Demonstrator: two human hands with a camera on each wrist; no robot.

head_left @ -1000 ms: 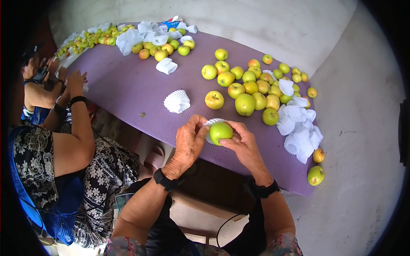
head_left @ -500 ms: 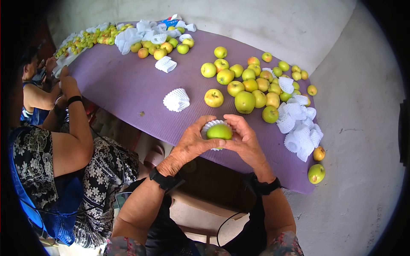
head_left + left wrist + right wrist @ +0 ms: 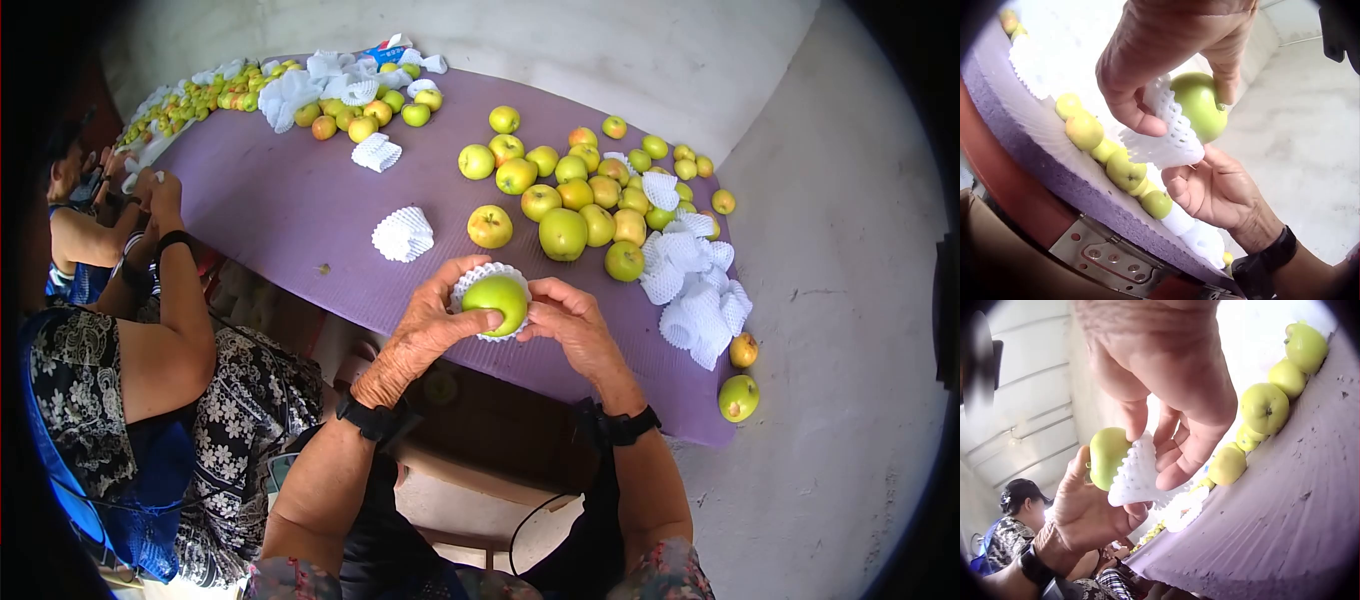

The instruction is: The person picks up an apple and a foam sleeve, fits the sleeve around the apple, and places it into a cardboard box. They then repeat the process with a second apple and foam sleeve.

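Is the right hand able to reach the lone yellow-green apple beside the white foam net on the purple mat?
Probably not yet: the right hand holds the green apple in its foam sleeve. The lone apple lies close, nothing between.

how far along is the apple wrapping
Early. No finished wrapped apple shows. In hand: the left hand and right hand hold a green apple sitting partly in a white foam net. Left: the loose apples on the purple mat, with spare nets beside them.
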